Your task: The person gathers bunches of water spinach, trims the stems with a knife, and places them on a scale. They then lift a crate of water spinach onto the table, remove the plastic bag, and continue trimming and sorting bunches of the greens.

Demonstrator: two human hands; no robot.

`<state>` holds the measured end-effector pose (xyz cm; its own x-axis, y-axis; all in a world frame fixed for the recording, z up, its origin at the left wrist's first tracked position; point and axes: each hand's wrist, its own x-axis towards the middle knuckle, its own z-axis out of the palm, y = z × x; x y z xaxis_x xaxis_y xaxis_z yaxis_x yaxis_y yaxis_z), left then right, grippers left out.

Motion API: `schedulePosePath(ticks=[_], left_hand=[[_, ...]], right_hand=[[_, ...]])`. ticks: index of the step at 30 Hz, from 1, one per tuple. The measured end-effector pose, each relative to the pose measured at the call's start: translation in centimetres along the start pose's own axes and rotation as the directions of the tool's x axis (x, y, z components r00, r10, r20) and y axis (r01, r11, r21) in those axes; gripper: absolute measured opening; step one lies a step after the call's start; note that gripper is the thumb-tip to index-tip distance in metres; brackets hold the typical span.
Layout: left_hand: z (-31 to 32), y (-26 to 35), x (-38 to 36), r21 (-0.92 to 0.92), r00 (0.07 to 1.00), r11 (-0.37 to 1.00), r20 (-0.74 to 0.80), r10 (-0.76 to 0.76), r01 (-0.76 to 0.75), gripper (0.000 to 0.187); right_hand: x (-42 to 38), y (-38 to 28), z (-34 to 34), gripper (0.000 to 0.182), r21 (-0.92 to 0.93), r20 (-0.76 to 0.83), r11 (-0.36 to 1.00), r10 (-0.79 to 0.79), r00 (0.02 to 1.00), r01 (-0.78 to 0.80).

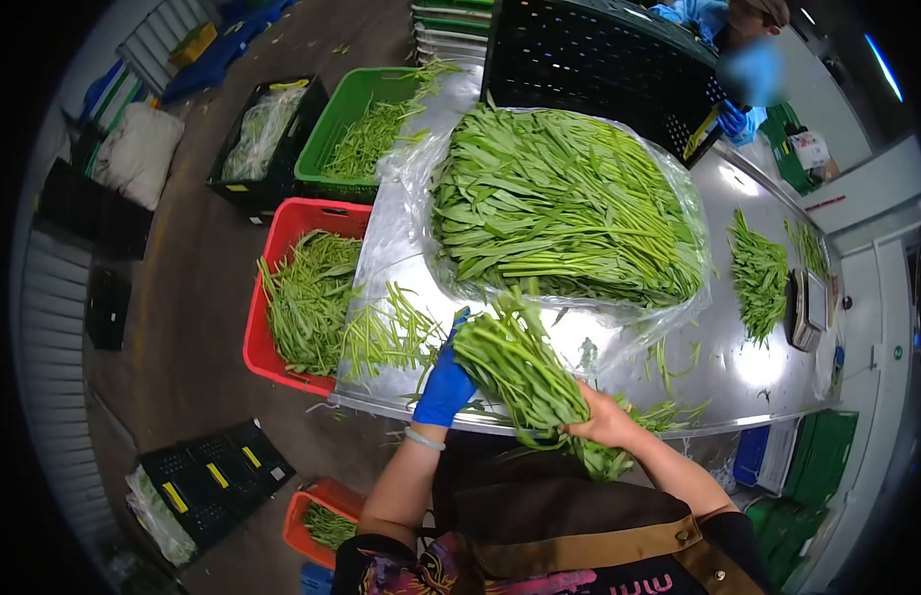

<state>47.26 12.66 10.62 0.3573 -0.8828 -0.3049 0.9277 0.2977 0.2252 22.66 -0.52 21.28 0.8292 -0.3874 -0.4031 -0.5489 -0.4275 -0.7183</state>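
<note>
A bunch of leafy green vegetables with long stems [525, 372] is held between my two hands over the front edge of the metal table. My left hand [447, 382], in a blue glove, grips its left end. Bare fingers of my right hand [607, 418] wrap round the lower right end, where leaves hang past the table edge. Just beyond lies a large heap of the same greens [570, 203] on a clear plastic sheet [700, 273]. Loose cut stems [391, 332] are scattered on the table left of my left hand.
A red crate [250, 342] and a green crate [310, 149] with greens stand along the table's left side. A black crate [599, 69] is tilted up behind the heap, a person's blue-gloved hand [732, 119] at its edge. On the right lie another bunch [758, 273] and a scale [809, 307].
</note>
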Motion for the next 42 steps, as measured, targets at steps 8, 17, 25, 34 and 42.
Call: schedulePosePath(ticks=[8, 17, 25, 34, 42], left_hand=[[-2.4, -1.4, -1.0, 0.490, 0.926, 0.789, -0.261, -0.273, 0.371, 0.076], [-6.7, 5.8, 2.4, 0.365, 0.988, 0.930, -0.119, 0.098, -0.048, 0.027], [0.6, 1.4, 2.1, 0.769, 0.995, 0.634, 0.030, 0.096, -0.084, 0.016], [9.3, 0.0, -1.5, 0.859, 0.820, 0.276, 0.501, -0.275, -0.432, 0.037], [1.2, 7.4, 0.3, 0.889, 0.945, 0.411, 0.069, 0.321, -0.204, 0.017]], right_hand=[[0.8, -0.4, -3.7, 0.072, -0.666, 0.098, 0.742, -0.025, 0.995, 0.084], [-4.8, -6.0, -11.3, 0.077, -0.888, -0.010, 0.449, -0.231, 0.973, 0.097], [-5.3, -8.9, -10.8, 0.067, -0.953, 0.079, 0.246, -0.356, 0.931, 0.175], [-5.1, -9.9, -10.7, 0.064, -0.969, 0.135, 0.156, -0.320, 0.938, 0.193], [-6.5, -9.9, -12.1, 0.060, -0.914, 0.001, 0.399, -0.189, 0.982, 0.078]])
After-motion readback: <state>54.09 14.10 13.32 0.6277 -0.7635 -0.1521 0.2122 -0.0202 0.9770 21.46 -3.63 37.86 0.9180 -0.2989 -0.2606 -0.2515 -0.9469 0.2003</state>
